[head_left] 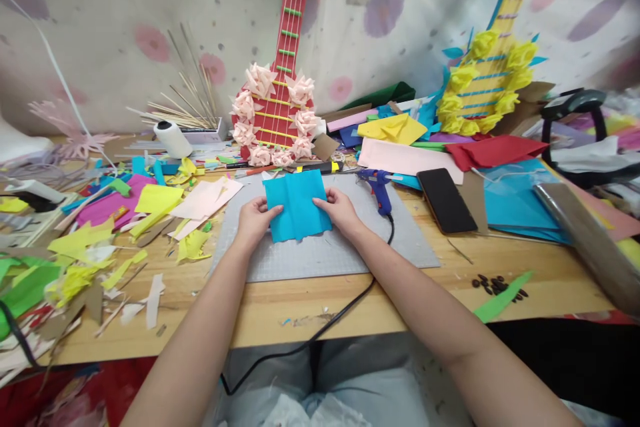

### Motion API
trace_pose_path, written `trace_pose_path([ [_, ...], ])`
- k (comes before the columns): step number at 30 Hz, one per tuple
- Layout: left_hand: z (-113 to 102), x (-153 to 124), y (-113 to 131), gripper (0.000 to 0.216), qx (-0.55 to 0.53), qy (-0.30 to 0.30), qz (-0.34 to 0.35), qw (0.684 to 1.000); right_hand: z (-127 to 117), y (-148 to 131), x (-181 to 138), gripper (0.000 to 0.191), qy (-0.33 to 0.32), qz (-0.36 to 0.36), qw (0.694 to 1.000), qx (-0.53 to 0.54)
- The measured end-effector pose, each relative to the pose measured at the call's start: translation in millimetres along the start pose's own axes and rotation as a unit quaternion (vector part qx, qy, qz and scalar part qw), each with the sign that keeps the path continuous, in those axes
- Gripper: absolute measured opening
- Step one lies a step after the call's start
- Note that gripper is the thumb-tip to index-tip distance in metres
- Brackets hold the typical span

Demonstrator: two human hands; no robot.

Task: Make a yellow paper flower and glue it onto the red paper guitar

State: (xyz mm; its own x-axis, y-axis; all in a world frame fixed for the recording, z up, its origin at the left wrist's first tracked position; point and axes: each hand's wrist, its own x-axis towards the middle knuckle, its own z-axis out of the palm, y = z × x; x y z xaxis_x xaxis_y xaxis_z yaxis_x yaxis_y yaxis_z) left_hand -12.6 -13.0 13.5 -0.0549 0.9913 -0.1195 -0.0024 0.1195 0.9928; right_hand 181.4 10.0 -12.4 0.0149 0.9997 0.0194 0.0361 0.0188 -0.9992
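Note:
A blue sheet of crepe paper (299,208) with crease lines down it is held up between my two hands, above the grey cutting mat (280,263). My left hand (256,219) pinches its left edge, thumb on the near face. At the right edge my right hand (340,208) grips it the same way. Just right of that hand a blue glue gun (377,188) lies on the mat, its black cord (345,310) running over the table edge. A cutter with a black and yellow handle (320,167) lies behind the paper.
A red paper guitar (274,121) with pink flowers stands at the back; a yellow one (480,90) leans farther right. A phone (447,200) lies right of the mat. Paper scraps (85,240) cover the left side. Dark beans (500,285) lie near the front right.

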Motion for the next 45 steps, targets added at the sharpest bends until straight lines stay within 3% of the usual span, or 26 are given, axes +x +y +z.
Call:
trace_pose_path([
  [7,-0.7,-2.5,0.2,0.044,-0.027,-0.038,-0.011,0.999,2.6,-12.0,2.9,0.036,-0.017,0.068,0.997,0.019],
  [12,4.7,-2.4,4.9,0.045,-0.046,-0.037,-0.030,0.998,13.3,-28.4,6.4,0.034,-0.044,0.060,0.996,0.041],
  [15,9.6,-1.9,7.5,0.049,-0.028,-0.041,-0.055,0.997,21.8,-38.8,1.8,0.034,-0.078,0.072,0.991,0.088],
  [20,13.1,-1.0,7.5,0.054,-0.009,0.003,-0.011,1.000,25.7,-41.5,-4.4,0.038,-0.152,0.141,0.966,0.157],
  [27,7.9,0.5,1.4,0.053,-0.065,0.046,-0.020,0.997,15.6,-13.2,1.5,0.040,-0.036,0.075,0.993,0.082],
  [33,3.4,-3.6,0.0,0.057,-0.022,0.043,-0.009,0.999,15.6,-22.4,-6.5,0.051,-0.073,0.087,0.990,0.087],
  [37,2.4,-7.0,5.5,0.058,-0.024,0.049,-0.017,0.998,13.1,-28.4,-6.1,0.054,-0.064,0.076,0.993,0.068],
  [41,2.3,-6.4,5.6,0.057,-0.052,0.016,-0.018,0.998,10.0,-25.2,-2.6,0.051,-0.053,0.065,0.996,0.028],
  [45,2.4,-4.5,-0.5,0.054,-0.043,0.033,0.005,0.999,9.9,-21.6,-0.3,0.047,-0.021,0.040,0.999,0.000],
])
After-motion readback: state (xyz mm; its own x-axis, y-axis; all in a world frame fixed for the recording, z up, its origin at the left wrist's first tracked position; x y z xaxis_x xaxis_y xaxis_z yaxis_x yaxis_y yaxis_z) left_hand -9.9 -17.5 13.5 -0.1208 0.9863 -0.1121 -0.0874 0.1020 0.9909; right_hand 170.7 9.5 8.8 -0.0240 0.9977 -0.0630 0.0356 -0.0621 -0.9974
